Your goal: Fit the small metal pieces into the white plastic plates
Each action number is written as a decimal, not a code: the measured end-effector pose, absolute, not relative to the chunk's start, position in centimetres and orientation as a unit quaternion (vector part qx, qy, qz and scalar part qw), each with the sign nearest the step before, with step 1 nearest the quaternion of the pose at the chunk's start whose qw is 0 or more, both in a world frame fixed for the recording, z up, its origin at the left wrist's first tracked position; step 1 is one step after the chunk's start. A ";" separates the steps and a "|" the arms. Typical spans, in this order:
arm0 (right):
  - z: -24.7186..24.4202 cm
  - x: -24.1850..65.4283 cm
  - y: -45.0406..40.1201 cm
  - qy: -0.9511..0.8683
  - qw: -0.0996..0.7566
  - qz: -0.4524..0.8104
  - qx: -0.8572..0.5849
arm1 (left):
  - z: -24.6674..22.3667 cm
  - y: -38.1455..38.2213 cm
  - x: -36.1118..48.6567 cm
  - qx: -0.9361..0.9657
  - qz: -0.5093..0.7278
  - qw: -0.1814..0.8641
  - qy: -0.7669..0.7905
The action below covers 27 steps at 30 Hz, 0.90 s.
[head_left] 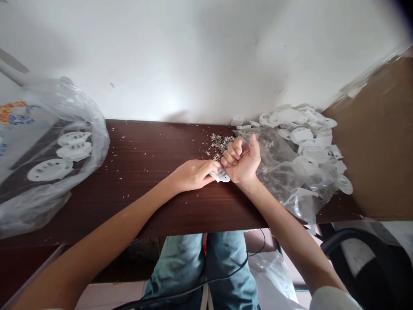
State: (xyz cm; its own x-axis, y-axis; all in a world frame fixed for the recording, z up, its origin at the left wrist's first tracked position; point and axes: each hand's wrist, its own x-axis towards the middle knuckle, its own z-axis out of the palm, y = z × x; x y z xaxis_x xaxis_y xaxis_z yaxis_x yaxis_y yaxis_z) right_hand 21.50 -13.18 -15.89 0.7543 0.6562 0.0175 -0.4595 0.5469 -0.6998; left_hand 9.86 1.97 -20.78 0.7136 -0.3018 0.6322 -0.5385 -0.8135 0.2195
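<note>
The tabletop (135, 146) is dark wood with a smooth, light gloss; the white plastic discs (301, 135) at upper right look matt, and the clear plastic bag (274, 172) beside them is thin and shiny.

Two bare hands (193, 175), one white plastic disc (221, 175), three more discs (50, 169) inside one plastic bag (98, 142).

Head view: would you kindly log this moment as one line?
left hand: holds white plastic piece | right hand: fist beside it | grey scraps on brown tabletop
</note>
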 end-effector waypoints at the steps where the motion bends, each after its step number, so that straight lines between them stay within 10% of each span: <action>1: -15.8 21.6 -13.3 -0.140 0.870 0.318 -0.349 | -20.8 2.0 9.8 0.903 0.300 0.205 -0.230; 27: -14.6 21.6 -14.0 -0.160 0.870 0.278 -0.373 | -20.6 1.8 9.7 0.890 0.336 0.184 -0.249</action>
